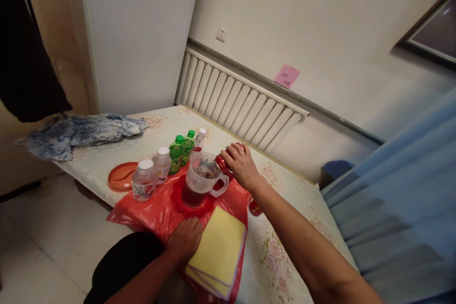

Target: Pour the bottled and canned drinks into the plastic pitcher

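My right hand is wrapped around a red drink can, tipped over the mouth of a clear plastic measuring jug. Dark liquid runs from the can, and the jug holds dark brown liquid with bubbles on top. Under the jug is a red scalloped dish, set on a red plastic sheet. My left hand rests on the sheet with curled fingers, beside a folded yellow cloth; nothing shows in it. Another red can is partly hidden beneath my right forearm.
Left of the jug stand white-capped clear bottles and two green-capped bottles. An orange lid lies at the sheet's edge. Bunched blue-and-white fabric is on the far left of the flowered tablecloth. A radiator runs behind.
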The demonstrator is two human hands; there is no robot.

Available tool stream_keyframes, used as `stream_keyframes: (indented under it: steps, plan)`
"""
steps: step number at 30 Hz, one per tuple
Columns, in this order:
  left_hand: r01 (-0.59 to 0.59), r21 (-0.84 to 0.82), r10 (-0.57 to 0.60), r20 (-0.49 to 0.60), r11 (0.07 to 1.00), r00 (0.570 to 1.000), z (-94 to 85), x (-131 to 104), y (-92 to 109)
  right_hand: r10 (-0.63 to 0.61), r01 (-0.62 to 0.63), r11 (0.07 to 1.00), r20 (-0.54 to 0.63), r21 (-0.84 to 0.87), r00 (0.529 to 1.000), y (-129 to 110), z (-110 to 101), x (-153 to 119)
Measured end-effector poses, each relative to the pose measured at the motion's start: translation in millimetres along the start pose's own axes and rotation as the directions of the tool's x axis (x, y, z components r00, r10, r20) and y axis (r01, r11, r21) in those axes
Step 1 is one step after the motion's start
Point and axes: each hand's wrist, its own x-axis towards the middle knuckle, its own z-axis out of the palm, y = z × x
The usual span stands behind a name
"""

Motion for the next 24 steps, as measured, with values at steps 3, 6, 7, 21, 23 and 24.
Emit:
stream_keyframes:
  steps: [3, 6, 7, 21, 23, 24]
  plan:
    - [0.013, 0.0, -0.013, 0.0, 1.0, 1.0, -0.6, -0.5, 0.3, -0.003, 0.003, 1.0, 0.001, -0.014, 1.0, -0.2, -0.2, 0.0]
    - [-0.001, -0.01, 0.001, 0.015, 1.0, 1.0, -0.4, -0.9, 0.1, -0.003, 0.003, 1.0, 0.001, -0.006, 1.0, -0.2, 0.2, 0.2]
    - [-0.005, -0.014, 0.005, 0.018, 1.0, 1.0, -0.2, -0.9, 0.0, -0.001, 0.001, 1.0, 0.0, 0.001, 1.0, -0.2, 0.4, 0.2]
    - [0.016, -0.013, -0.016, 0.04, 1.0, 0.999, -2.9, 0.7, 0.4, 0.032, -0.031, 0.999, -0.015, 0.029, 0.999, 0.2, 3.9, -1.3]
    - [0.007, -0.014, -0.006, 0.05, 1.0, 0.999, -2.1, 0.5, -0.1, 0.053, -0.052, 0.998, -0.021, 0.046, 0.998, 0.4, 5.3, -2.6]
    - [0.003, -0.014, -0.003, 0.054, 1.0, 0.999, -2.0, 0.6, -0.2, 0.07, -0.068, 0.996, -0.024, 0.062, 0.997, 0.5, 6.0, -3.9]
